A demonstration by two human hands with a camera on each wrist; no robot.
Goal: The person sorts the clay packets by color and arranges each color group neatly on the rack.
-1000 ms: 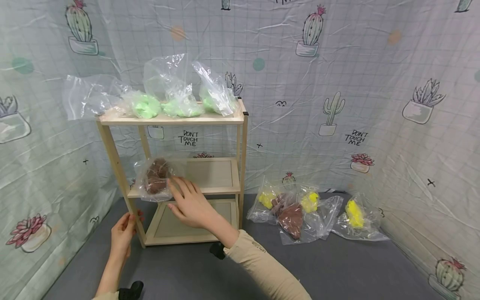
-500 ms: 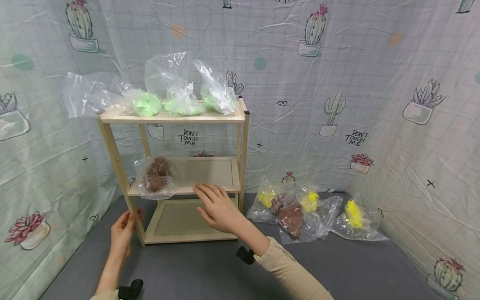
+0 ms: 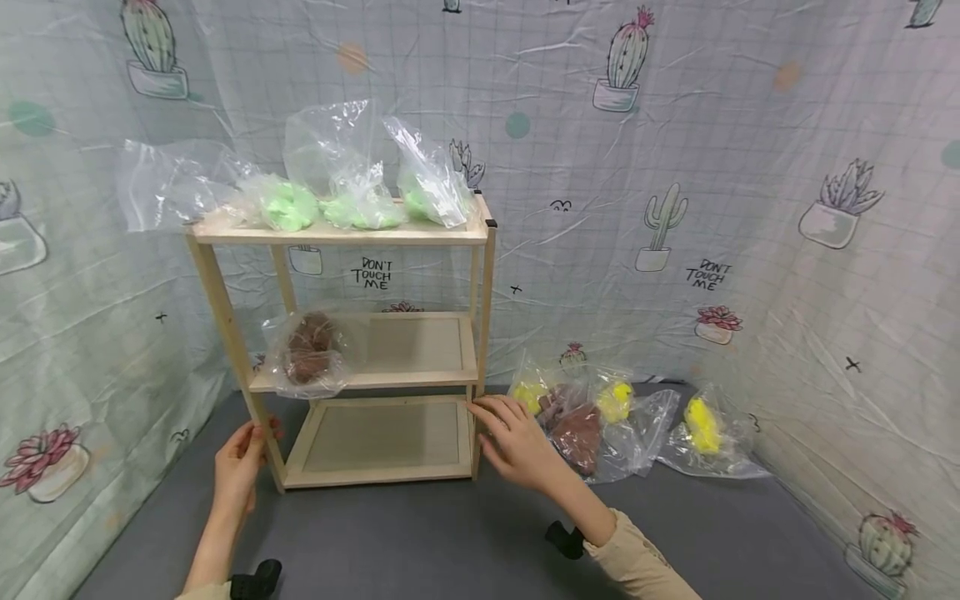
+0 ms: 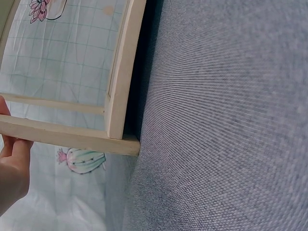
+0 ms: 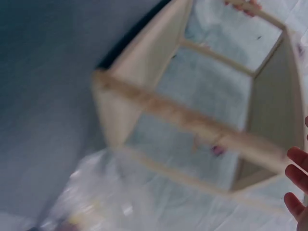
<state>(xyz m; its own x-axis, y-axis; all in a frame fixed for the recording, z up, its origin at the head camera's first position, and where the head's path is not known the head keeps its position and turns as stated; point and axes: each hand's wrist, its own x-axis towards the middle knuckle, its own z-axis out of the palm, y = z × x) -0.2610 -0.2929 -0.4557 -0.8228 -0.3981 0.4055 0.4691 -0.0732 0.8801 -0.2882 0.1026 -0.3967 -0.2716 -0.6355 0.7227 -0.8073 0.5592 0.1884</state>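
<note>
A light wooden three-tier shelf (image 3: 345,382) stands on the grey table. My left hand (image 3: 238,467) grips its front left post (image 4: 62,134), low down, with fingers on both sides of the wood. Beside the front right post (image 3: 483,333) is my right hand (image 3: 521,442), its fingers loosely extended and nothing held; whether the fingertips touch the post I cannot tell. A clear bag with a brown lump (image 3: 310,350) lies at the left of the middle tier. Several clear bags, some with pale green lumps (image 3: 288,206), lie on the top tier.
Right of the shelf, clear bags with yellow lumps (image 3: 615,402) and brown lumps (image 3: 577,437) lie together on the table. Another bag with a yellow lump (image 3: 703,425) lies farther right. A cactus-print cloth (image 3: 570,150) hangs behind and at both sides.
My right hand has moved right, from beside the bagged brown lump on the middle tier to the front right post. The left hand keeps its grip on the left post.
</note>
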